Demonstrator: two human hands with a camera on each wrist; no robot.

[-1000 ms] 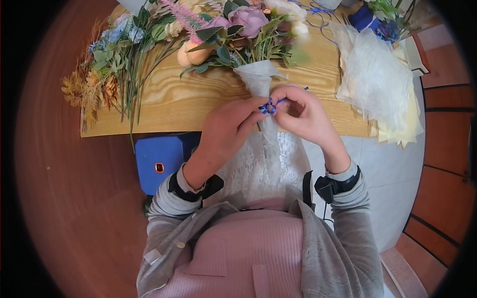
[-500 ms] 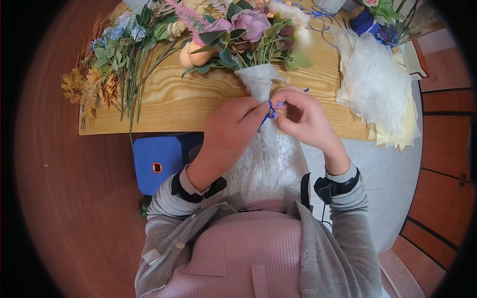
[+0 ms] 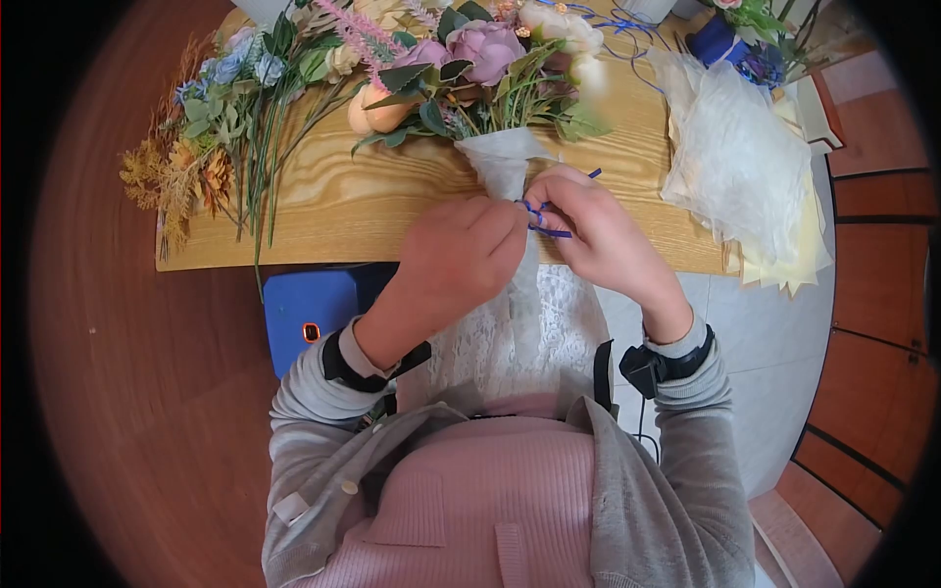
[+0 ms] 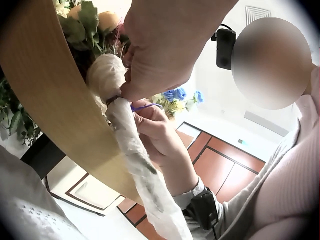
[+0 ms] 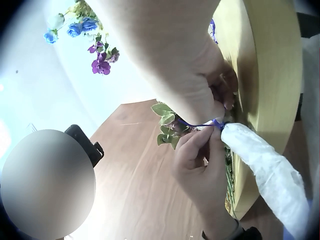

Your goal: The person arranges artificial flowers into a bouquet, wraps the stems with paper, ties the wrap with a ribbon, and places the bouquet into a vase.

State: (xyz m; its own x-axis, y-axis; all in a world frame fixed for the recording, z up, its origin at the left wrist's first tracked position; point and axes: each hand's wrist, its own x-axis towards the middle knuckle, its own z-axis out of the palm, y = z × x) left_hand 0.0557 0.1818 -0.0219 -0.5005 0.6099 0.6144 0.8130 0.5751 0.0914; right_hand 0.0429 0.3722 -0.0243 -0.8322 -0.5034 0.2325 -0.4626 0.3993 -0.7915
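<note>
A bouquet of artificial flowers (image 3: 485, 54) lies on the wooden table, its stems wrapped in white paper (image 3: 502, 167) that hangs past the table's front edge. A blue ribbon (image 3: 556, 233) goes round the narrow wrapped part. In the head view my left hand (image 3: 461, 250) is at the left of the wrap, fingers curled, pinching the ribbon at the knot. From the right, my right hand (image 3: 600, 223) pinches the ribbon between thumb and index finger. The right wrist view shows the left fingertips (image 5: 216, 131) meeting at the ribbon, right beside the wrapped handle (image 5: 265, 160).
Loose flower stems (image 3: 257, 176) with blue and orange blooms lie on the table's left. White wrapping sheets (image 3: 735, 147) are piled at the right edge. Behind them stands a blue ribbon spool (image 3: 714, 44). A blue box (image 3: 309, 309) is below the table's front.
The small blue loop between my hands is no longer seen, and a ribbon end now sticks out rightward below the right fingers. My left hand has turned, its knuckles more upward.
</note>
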